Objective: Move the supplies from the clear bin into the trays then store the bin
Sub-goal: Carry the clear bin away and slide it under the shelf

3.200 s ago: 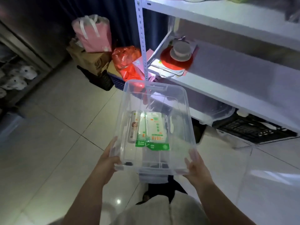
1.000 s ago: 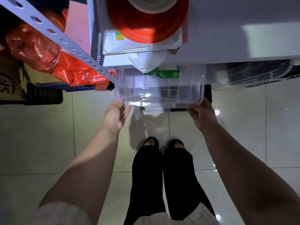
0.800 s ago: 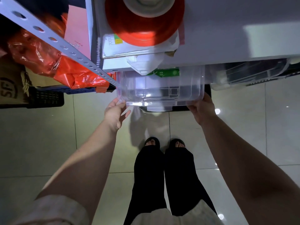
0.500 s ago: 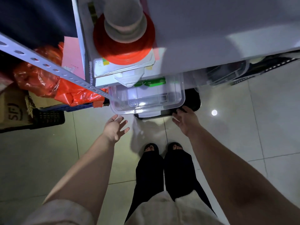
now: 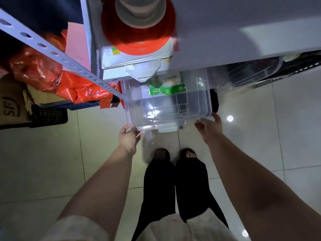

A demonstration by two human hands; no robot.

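Head view looks straight down past a white shelf [image 5: 243,26] to a tiled floor [image 5: 43,162]. Clear bin [image 5: 166,108] sits low, far end tucked under the shelf, near end sticking out twd the person. Green-labelled packs [image 5: 165,89] lie inside it at the back, partly hidden by the shelf edge. Left hand [image 5: 129,137] is at the bin's near-left corner, fingers curled on the rim w/ thumb on top. Right hand [image 5: 209,126] is at the near-right corner, fingers spread wide, tips touching the rim; can't tell if it grips. Red spool [image 5: 139,37] stands on papers on the shelf above. Orange plastic bags [image 5: 52,79] and a cardboard box [image 5: 12,101] are off to the left. Feet in sandals [image 5: 175,154] are just below the bin.
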